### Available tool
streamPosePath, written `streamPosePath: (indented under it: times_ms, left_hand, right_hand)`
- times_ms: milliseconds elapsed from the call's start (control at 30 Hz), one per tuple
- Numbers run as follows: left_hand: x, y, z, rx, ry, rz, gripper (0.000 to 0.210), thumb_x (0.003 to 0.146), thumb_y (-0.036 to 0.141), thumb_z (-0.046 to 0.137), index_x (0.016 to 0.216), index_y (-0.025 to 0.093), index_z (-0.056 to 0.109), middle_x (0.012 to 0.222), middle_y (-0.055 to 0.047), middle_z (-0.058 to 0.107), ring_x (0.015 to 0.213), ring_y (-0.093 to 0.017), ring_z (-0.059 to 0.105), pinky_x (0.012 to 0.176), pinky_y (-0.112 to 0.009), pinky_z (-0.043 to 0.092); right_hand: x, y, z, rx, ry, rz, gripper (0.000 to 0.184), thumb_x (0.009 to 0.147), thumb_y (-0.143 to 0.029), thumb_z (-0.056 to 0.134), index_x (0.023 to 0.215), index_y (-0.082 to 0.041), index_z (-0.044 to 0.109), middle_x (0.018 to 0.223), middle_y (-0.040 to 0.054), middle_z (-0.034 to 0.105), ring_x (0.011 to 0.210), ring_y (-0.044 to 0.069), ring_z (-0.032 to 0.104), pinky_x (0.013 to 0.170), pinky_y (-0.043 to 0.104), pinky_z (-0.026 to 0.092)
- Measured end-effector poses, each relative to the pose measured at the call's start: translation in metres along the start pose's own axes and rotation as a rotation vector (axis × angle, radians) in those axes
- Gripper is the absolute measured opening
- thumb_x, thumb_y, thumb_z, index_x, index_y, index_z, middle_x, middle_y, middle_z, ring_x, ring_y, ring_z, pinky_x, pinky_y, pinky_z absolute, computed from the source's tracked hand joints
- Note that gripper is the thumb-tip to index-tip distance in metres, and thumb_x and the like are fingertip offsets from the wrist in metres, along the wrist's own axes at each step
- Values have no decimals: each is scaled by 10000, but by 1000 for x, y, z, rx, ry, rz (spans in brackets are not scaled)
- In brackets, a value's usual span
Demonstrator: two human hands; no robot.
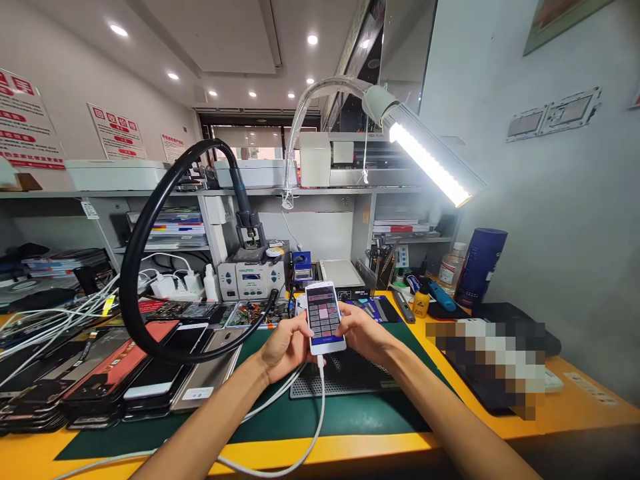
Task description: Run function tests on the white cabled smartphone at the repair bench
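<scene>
A white smartphone [325,319] is held upright between both hands over the green mat, its screen lit with a keypad-like grid. My left hand [289,343] grips its left edge, thumb at the lower left of the screen. On the opposite edge my right hand [364,331] is closed, with its thumb at the lower right. A white charging cable [321,387] is plugged into the phone's bottom and loops down to the left. Below the phone lies a dark perforated plate [350,381] on the green mat [370,417]. The fingers behind the phone are hidden.
Stacks of phones [155,373] cover the left side. A black hose [127,267] arcs from the rework station [253,277]. Overhead hangs a lit lamp [430,163]. At right stand a yellow bottle [421,301] and a dark blue cylinder [483,267], near a blurred-out item.
</scene>
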State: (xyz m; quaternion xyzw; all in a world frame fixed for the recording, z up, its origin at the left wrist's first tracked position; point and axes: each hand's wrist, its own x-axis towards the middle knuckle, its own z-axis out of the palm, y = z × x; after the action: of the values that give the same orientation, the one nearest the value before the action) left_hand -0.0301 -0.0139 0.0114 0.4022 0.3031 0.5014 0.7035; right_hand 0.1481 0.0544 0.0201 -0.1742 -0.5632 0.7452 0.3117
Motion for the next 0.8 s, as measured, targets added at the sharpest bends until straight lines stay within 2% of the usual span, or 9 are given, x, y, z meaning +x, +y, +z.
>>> streamPosePath:
  times_ms: [100,200,300,400,667,800]
  left_hand:
    - [1,-3,-3,-118,-52,-52,618,690,157,575,1304,222,591,1092,-121,708,963,-336,702,819,-505,539]
    - [3,-6,-4,-195,-82,-64,588,670,158,575,1255,201,616,1070,-118,705,985,-361,703,844,-562,530]
    - [5,-7,-4,-204,-52,-15,529,684,149,561,1206,179,645,1058,-116,705,946,-324,698,801,-519,553]
    - [6,-7,-2,-184,-14,26,485,680,146,553,1152,150,664,1084,-134,709,881,-288,684,740,-481,570]
    - [5,-5,1,-146,7,23,486,659,148,554,1134,151,657,1122,-149,701,924,-307,675,685,-454,582]
    - [3,-4,2,-94,20,25,506,672,156,548,1170,158,637,1133,-150,693,913,-301,669,652,-449,589]
  right_hand:
    - [0,-1,2,-7,13,-2,416,565,-124,603,967,-196,680,819,4,709,604,141,530,556,272,386]
    - [0,-1,3,-13,57,-9,409,551,-116,603,944,-194,687,797,-2,702,634,141,539,566,261,382]
    - [0,0,5,-31,95,-33,433,527,-103,601,940,-188,700,890,17,736,756,169,595,672,284,444]
    - [0,1,6,-62,106,-53,421,544,-115,593,941,-186,715,920,27,746,819,195,605,723,303,452]
    - [0,-2,11,-23,161,-43,271,624,-212,607,875,-203,708,896,27,743,787,213,586,747,328,451]
    - [1,-2,11,1,174,-31,265,706,-281,645,945,-194,719,910,36,752,814,218,614,777,337,462]
